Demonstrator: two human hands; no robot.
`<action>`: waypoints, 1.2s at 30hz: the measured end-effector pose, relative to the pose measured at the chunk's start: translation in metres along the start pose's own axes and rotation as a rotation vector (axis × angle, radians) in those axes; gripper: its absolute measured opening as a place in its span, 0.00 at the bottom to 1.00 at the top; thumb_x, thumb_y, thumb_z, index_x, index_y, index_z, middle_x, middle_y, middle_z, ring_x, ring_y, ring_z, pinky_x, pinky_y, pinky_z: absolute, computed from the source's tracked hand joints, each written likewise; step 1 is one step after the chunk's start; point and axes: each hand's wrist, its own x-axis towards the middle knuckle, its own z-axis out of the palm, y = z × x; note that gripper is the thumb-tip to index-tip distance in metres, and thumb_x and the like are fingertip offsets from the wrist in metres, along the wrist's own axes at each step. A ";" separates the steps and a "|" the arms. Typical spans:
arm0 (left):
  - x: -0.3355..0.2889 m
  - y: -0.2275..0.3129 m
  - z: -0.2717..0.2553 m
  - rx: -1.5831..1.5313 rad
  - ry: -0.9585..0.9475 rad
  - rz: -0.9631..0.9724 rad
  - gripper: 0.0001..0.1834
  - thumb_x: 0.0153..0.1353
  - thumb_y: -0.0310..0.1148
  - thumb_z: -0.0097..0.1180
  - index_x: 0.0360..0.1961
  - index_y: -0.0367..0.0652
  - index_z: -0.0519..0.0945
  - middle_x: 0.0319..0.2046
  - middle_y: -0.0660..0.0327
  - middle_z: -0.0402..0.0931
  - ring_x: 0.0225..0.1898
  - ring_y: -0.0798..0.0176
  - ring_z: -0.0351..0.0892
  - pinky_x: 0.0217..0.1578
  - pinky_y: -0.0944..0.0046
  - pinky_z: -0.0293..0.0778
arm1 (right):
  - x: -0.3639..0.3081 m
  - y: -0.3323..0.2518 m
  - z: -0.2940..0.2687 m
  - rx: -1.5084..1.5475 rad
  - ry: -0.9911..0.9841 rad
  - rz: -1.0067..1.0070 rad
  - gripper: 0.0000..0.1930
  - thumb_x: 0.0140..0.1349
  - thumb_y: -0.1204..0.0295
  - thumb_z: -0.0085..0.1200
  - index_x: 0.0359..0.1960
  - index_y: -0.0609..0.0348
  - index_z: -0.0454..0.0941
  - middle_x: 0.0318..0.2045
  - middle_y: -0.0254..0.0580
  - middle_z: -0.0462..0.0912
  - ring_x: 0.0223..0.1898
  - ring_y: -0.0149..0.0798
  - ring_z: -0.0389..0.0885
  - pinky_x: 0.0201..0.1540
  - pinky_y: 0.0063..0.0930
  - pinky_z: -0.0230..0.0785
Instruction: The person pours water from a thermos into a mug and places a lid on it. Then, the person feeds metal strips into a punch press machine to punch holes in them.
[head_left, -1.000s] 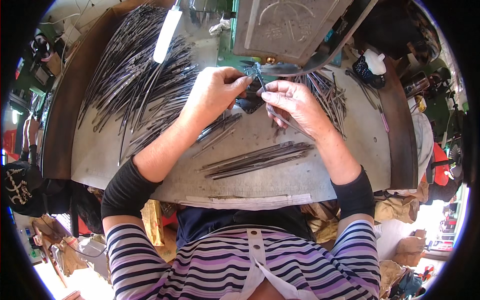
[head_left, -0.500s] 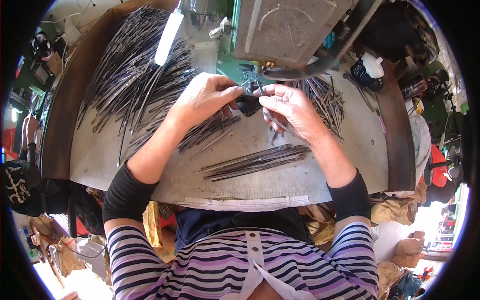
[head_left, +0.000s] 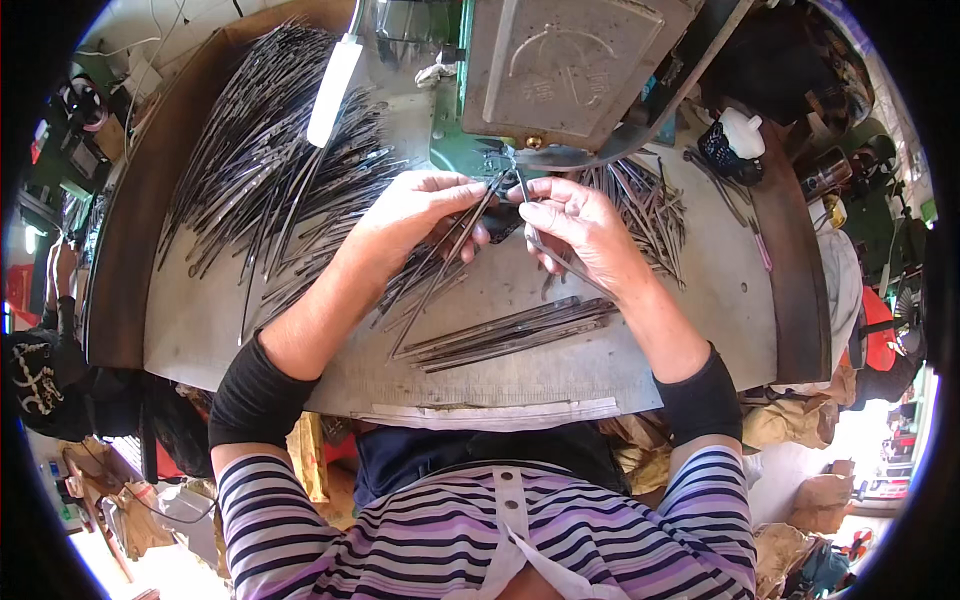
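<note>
left hand (head_left: 415, 215) has risen off the tabletop (head_left: 690, 320), pinching a thin metal rod (head_left: 445, 265) | right hand (head_left: 580, 225) grips another rod (head_left: 550, 255) under the far machine (head_left: 570, 65) | white bottle (head_left: 742, 130) far right

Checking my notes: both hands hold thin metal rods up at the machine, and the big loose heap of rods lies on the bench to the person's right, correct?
Not quite. The head view shows the big heap of rods on the person's left. Both the left hand and right hand do hold thin rods at the machine.
</note>
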 end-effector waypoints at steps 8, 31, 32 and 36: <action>0.003 -0.008 0.008 0.189 0.153 0.183 0.14 0.66 0.35 0.52 0.40 0.32 0.80 0.22 0.58 0.81 0.14 0.73 0.75 0.14 0.76 0.66 | -0.009 -0.001 -0.002 -0.072 -0.002 0.036 0.16 0.64 0.69 0.54 0.50 0.66 0.72 0.22 0.35 0.76 0.17 0.24 0.72 0.19 0.15 0.63; -0.001 0.004 0.007 0.227 0.131 0.104 0.15 0.65 0.36 0.53 0.40 0.31 0.81 0.20 0.60 0.79 0.11 0.78 0.62 0.11 0.76 0.56 | -0.011 -0.004 0.000 -0.178 -0.011 0.044 0.16 0.64 0.67 0.55 0.47 0.66 0.73 0.22 0.32 0.76 0.17 0.23 0.72 0.19 0.16 0.64; 0.000 0.006 0.007 0.127 0.106 0.044 0.15 0.65 0.36 0.53 0.40 0.32 0.81 0.20 0.60 0.78 0.11 0.78 0.61 0.11 0.76 0.55 | -0.011 -0.004 -0.001 -0.119 -0.031 0.062 0.16 0.64 0.66 0.55 0.47 0.66 0.74 0.22 0.33 0.76 0.17 0.23 0.72 0.19 0.16 0.65; -0.003 0.009 0.006 0.116 0.091 0.011 0.15 0.65 0.37 0.53 0.39 0.33 0.81 0.20 0.61 0.77 0.11 0.78 0.60 0.11 0.76 0.53 | -0.011 -0.004 -0.001 -0.131 -0.059 0.099 0.15 0.65 0.65 0.53 0.46 0.65 0.74 0.23 0.34 0.78 0.16 0.24 0.73 0.18 0.15 0.65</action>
